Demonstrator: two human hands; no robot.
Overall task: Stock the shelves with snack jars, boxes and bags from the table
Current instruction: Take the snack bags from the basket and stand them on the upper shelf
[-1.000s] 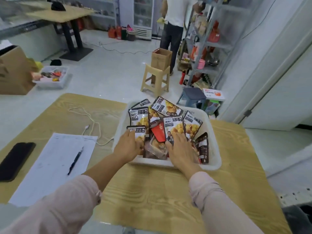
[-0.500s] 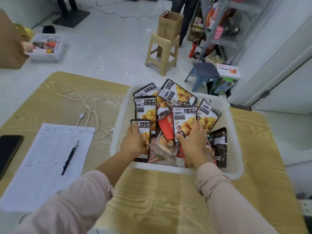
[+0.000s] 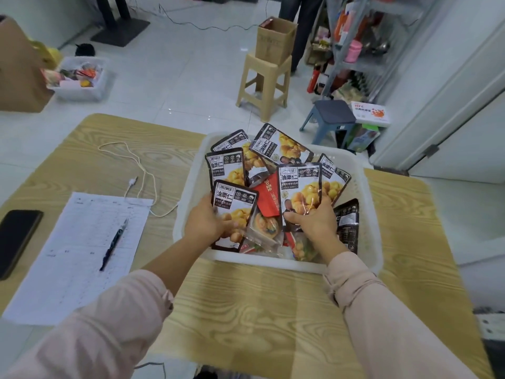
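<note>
2 hands reach into a white bin (image 3: pixel 369 214) on the wood table (image 3: pixel 246 310). L hand (image 3: pixel 205 225) curls round the near-left edge of a snack bag (image 3: pixel 236 201), thumb on its front. Bag's long axis runs away from the wrist, title end far, tipped slightly R. R hand (image 3: pixel 314 222) grips the lower part of a 2nd bag (image 3: pixel 299 184), fingers bent over its front; same axis, title end far. Between the hands: a red packet (image 3: pixel 269 199). Left of the L hand, outside the bin: sheet (image 3: pixel 68 255) w/ pen (image 3: pixel 113 246), cable (image 3: pixel 136 170), phone (image 3: pixel 16 239).
</note>
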